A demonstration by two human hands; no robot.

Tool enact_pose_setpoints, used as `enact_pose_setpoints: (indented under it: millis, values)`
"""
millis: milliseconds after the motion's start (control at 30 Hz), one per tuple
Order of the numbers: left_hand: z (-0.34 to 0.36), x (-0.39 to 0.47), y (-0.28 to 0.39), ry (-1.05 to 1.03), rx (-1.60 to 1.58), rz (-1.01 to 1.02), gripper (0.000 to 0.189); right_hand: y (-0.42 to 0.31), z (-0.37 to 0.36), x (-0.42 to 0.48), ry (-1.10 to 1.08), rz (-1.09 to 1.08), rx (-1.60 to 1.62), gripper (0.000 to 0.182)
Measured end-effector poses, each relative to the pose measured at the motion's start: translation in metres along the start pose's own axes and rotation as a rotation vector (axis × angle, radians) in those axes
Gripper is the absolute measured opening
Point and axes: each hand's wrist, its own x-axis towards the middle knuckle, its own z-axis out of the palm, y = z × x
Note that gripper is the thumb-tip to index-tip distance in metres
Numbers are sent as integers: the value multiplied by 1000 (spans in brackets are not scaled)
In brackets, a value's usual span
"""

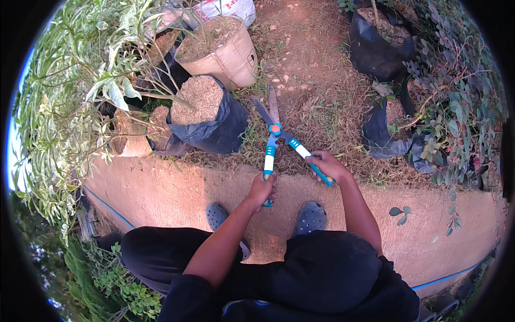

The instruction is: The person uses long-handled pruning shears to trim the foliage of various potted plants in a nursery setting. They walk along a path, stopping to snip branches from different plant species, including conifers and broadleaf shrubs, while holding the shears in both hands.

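Both hands hold a pair of hedge shears point(275, 129) with teal and white handles and an orange pivot cap. My left hand point(262, 191) is closed around the left handle, near its lower end. Around the right handle is my right hand point(328, 166), its thumb lying along the grip. The two blades stand apart in a narrow V, pointing away from me above dry grass and short green weeds point(322, 110). Left of the blades sits a black grow bag point(221, 126) full of dry brown growing medium, with a plant stem leaning out of it.
A beige grow bag point(237, 60) stands behind the black one, under variegated shrubs point(76, 92). On the right are black plant bags point(374, 48) and a dark-leaved shrub point(454, 96). My clogs point(312, 217) rest on a concrete path point(402, 213); a blue line point(450, 277) runs along its near edge.
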Motion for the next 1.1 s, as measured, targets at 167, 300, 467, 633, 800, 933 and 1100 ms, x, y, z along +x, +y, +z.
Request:
enact_pose_setpoints:
  millis: [167, 300, 467, 633, 800, 933, 1100]
  values:
    - [-6, 3, 8, -31, -41, -65, 24, 8, 12, 8, -8, 55, 57, 38]
    - [1, 2, 4, 61, -12, -39, 25, -11, 28, 5, 36, 75, 3, 38]
    - [27, -1, 4, 110, -55, 32, 26, -12, 75, -11, 134, 22, 152, 37]
    - [9, -13, -5, -20, -61, 9, 26, -48, 5, -37, 18, 129, -149, 38]
    - [18, -13, 8, -10, -22, -43, 27, -25, -4, -28, 9, 119, -117, 39]
    - [6, 11, 7, 10, 24, -24, 27, -2, 56, 4, 208, 17, -232, 42]
    - [-3, 6, 6, 93, 42, 6, 25, -11, 76, -1, 225, -46, -196, 46]
